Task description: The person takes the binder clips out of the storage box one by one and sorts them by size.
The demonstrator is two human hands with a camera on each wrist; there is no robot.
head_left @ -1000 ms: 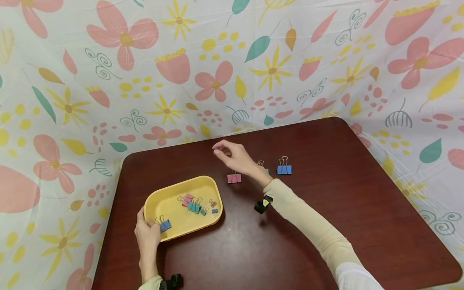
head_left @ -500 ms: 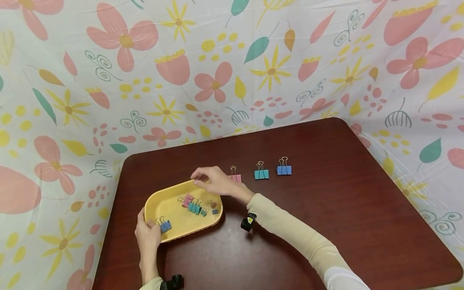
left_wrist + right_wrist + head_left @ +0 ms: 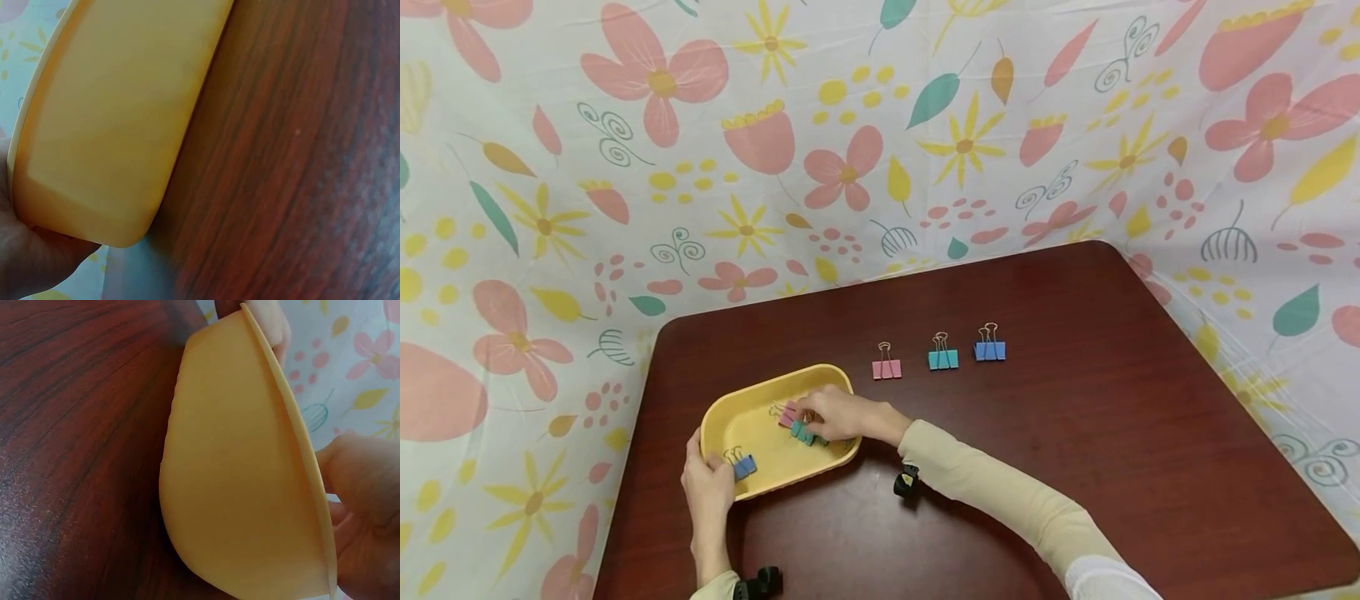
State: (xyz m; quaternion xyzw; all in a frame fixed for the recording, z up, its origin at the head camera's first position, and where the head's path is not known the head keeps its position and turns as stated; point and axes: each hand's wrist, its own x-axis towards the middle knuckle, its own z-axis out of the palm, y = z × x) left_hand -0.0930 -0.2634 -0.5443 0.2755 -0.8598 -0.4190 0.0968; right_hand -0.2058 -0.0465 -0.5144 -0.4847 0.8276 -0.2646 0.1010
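A yellow plastic tray point(image 3: 752, 486) sits at the table's left with several binder clips inside. My left hand point(image 3: 707, 483) grips its left end, thumb over the rim, beside a blue binder clip point(image 3: 744, 466). Inside the tray's right part, my right hand point(image 3: 838, 414) pinches a teal binder clip point(image 3: 802, 432) between thumb and fingers. A pink binder clip point(image 3: 787, 413) lies against the teal one. The small clips in the right corner are mostly hidden under the right hand. In the right wrist view, the tray wall point(image 3: 231, 469) hides the fingertips.
Behind and right of the tray, a pink binder clip point(image 3: 887, 369), a teal binder clip point(image 3: 943, 359) and a blue binder clip point(image 3: 990, 350) stand in a row on the dark wooden table point(image 3: 1075, 400). A flowered cloth point(image 3: 880, 125) hangs behind the table.
My right hand has come from above the row of clips, leftward and down into the tray, and now takes hold of the teal clip. The left hand keeps its place on the tray.
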